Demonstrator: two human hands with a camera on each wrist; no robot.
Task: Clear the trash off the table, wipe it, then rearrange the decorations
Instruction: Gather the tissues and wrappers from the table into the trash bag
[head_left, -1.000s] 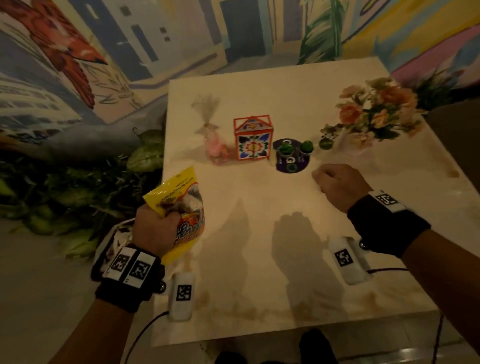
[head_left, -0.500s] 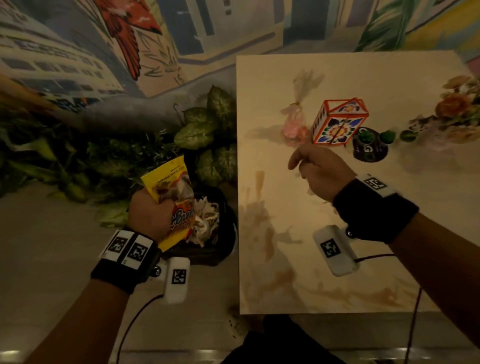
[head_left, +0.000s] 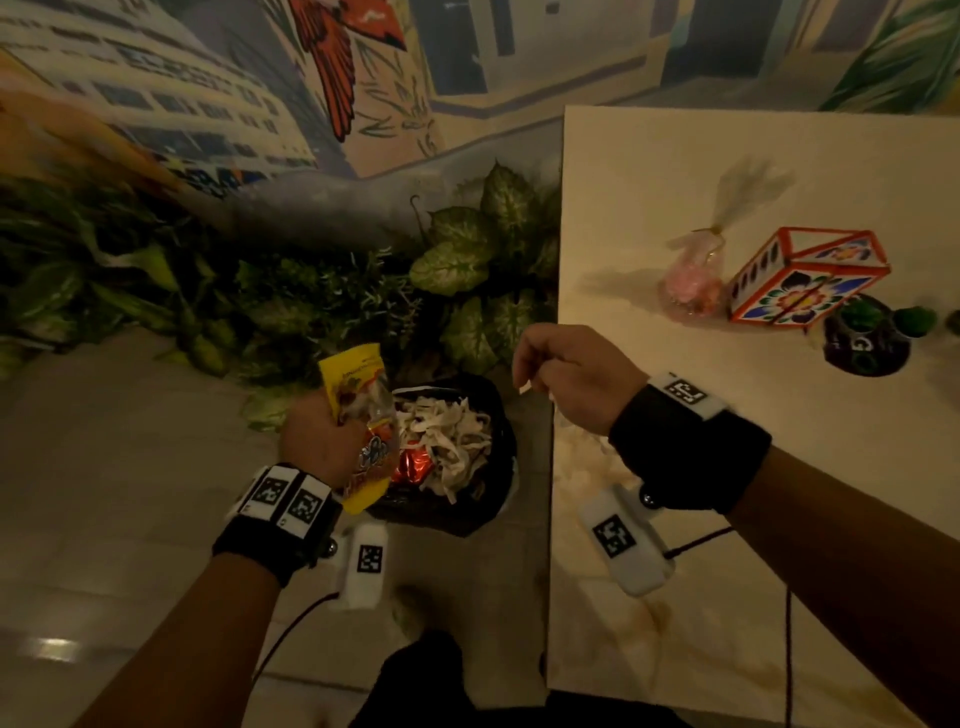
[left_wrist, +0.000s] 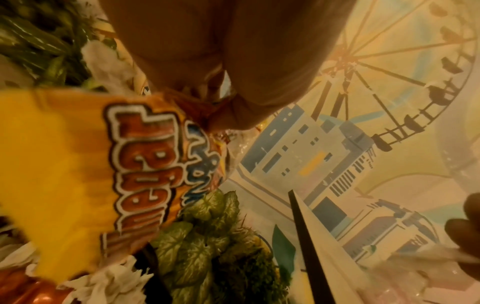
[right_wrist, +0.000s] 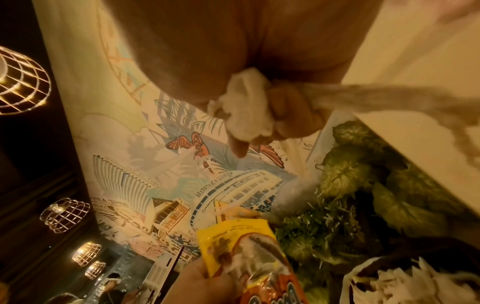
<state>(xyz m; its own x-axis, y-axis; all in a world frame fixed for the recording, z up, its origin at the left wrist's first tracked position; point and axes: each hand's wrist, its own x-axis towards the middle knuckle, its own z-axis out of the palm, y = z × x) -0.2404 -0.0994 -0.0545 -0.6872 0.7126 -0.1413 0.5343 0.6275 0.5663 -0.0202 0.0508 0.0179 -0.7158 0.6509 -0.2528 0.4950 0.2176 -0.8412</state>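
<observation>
Left hand (head_left: 319, 441) is gripping a crinkly yellow snack bag (head_left: 363, 421) with orange bubble lettering, held upright right over the near-left edge of a black bin (head_left: 493, 467) on the floor. Bin's got white shredded paper and a red foil wrapper in it. Right hand (head_left: 571, 384) is fisted around a scrunched white tissue (right_wrist: 246, 115), hovering at the counter's (head_left: 779, 519) left edge, just right of the bin.

Dim, warm yellow lighting throughout. Caged lamps (right_wrist: 22, 80) glare in the right wrist view. Objects cast long soft shadows across the counter (head_left: 779, 467). Strong wide-angle distortion; the snack bag (left_wrist: 64, 174) is motion-blurred close up.
</observation>
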